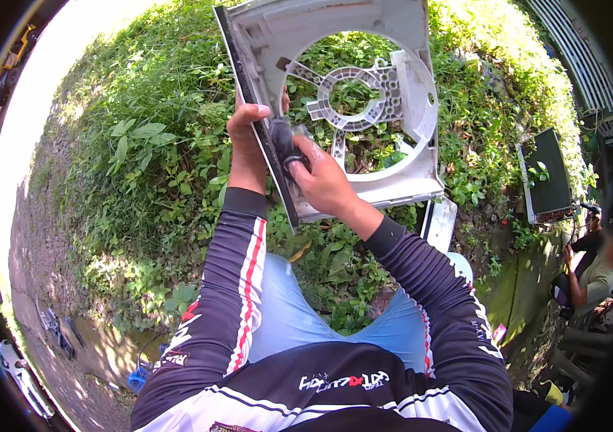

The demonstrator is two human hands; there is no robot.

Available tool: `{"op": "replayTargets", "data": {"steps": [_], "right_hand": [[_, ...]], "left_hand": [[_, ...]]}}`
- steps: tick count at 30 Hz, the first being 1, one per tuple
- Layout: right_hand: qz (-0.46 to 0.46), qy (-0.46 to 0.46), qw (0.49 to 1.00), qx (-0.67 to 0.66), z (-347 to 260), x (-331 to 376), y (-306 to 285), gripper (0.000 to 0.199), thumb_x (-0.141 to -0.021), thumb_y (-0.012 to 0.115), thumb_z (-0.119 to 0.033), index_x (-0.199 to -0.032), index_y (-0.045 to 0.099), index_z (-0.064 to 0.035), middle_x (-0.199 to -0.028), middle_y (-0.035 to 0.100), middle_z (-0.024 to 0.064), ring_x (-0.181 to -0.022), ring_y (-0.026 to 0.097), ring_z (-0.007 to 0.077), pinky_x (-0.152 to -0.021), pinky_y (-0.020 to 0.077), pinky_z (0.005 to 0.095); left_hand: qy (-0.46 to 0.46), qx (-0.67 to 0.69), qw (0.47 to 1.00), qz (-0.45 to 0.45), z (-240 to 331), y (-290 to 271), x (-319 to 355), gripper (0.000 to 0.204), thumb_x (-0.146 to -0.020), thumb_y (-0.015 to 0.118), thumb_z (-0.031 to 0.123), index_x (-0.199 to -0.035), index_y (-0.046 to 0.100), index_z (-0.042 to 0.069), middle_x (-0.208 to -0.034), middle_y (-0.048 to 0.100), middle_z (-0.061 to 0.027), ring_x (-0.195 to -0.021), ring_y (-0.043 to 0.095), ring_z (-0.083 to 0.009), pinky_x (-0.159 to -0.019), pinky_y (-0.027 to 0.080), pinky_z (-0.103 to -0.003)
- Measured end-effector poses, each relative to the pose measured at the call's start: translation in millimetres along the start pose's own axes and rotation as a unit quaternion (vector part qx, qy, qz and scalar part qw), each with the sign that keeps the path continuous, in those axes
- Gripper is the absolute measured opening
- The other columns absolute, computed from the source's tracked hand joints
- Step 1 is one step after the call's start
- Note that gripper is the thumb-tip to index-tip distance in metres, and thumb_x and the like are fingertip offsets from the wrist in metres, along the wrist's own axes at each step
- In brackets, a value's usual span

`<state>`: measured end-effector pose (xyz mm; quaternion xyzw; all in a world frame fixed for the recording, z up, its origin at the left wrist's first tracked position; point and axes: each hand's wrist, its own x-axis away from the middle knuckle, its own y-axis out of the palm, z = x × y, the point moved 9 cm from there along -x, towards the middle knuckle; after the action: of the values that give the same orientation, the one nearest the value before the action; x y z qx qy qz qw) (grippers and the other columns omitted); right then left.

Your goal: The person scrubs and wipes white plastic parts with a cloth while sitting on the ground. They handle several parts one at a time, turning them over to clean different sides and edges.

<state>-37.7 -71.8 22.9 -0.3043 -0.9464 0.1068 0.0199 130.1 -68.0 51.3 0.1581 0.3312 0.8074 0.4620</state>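
Observation:
A dirty white plastic housing point(371, 16) is held up in front of me, tilted. It has a large round opening with a ringed, perforated bracket point(350, 115) across it and a dark strip along its left edge. My left hand point(247, 151) grips that left edge, thumb on the near side and some fingers hidden behind the panel. My right hand point(327, 180) is closed around a dark, wet scrubbing wad point(283, 138) and presses it to the inner face beside the strip. Whitish suds show on its fingers. Whether the wad is cloth or brush, I cannot make out.
Green weeds point(155, 144) cover the ground ahead. Another white part point(439, 222) stands beyond my right knee. A dark finned panel point(553, 176) leans at the right, near another person point(598, 277). A paved path point(33, 259) runs along the left, with a blue object point(138, 379) beside it.

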Motion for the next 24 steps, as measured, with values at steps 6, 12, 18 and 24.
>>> {"op": "replayTargets", "data": {"steps": [6,12,18,24], "right_hand": [[-0.039,0.112,0.993,-0.008,18.6,49.7,-46.6,0.025,-0.108,0.062,-0.006,-0.132,0.068,-0.0011,-0.095,0.065,-0.0020,-0.083,0.056,0.0059,-0.076,0.0508,0.0279],[0.183,0.095,0.934,-0.292,9.2,24.8,-134.6,0.017,-0.114,0.054,-0.006,-0.131,0.057,-0.0045,-0.104,0.067,0.0018,-0.085,0.063,0.0068,-0.078,0.0551,0.0248],[-0.079,-0.062,0.981,0.163,-15.1,34.9,-34.6,0.020,-0.102,0.067,-0.016,-0.113,0.071,0.0006,-0.120,0.073,0.0175,-0.099,0.074,0.0316,-0.089,0.0600,0.0450],[-0.080,-0.089,0.897,0.426,-3.6,47.3,-40.2,0.026,-0.097,0.059,-0.015,-0.111,0.077,-0.0023,-0.118,0.076,0.0158,-0.116,0.072,0.0326,-0.097,0.0533,0.0511]], "left_hand": [[0.092,-0.073,0.991,0.072,27.2,-11.3,-1.2,0.090,-0.066,0.073,0.031,-0.149,0.049,0.008,-0.109,0.061,-0.0110,-0.090,0.066,-0.0236,-0.084,0.059,-0.036],[0.135,-0.101,0.983,0.067,42.8,-4.3,6.2,0.073,-0.071,0.070,0.020,-0.137,0.057,-0.008,-0.112,0.070,-0.0190,-0.095,0.073,-0.0295,-0.093,0.062,-0.040],[0.101,-0.069,0.992,0.038,29.5,10.7,5.2,0.077,-0.073,0.069,0.026,-0.140,0.055,-0.009,-0.114,0.068,-0.0243,-0.098,0.072,-0.0343,-0.093,0.062,-0.042],[0.105,-0.103,0.989,0.019,32.2,17.0,7.1,0.084,-0.073,0.069,0.031,-0.145,0.050,-0.009,-0.114,0.067,-0.0242,-0.100,0.071,-0.0355,-0.094,0.062,-0.044]]}}
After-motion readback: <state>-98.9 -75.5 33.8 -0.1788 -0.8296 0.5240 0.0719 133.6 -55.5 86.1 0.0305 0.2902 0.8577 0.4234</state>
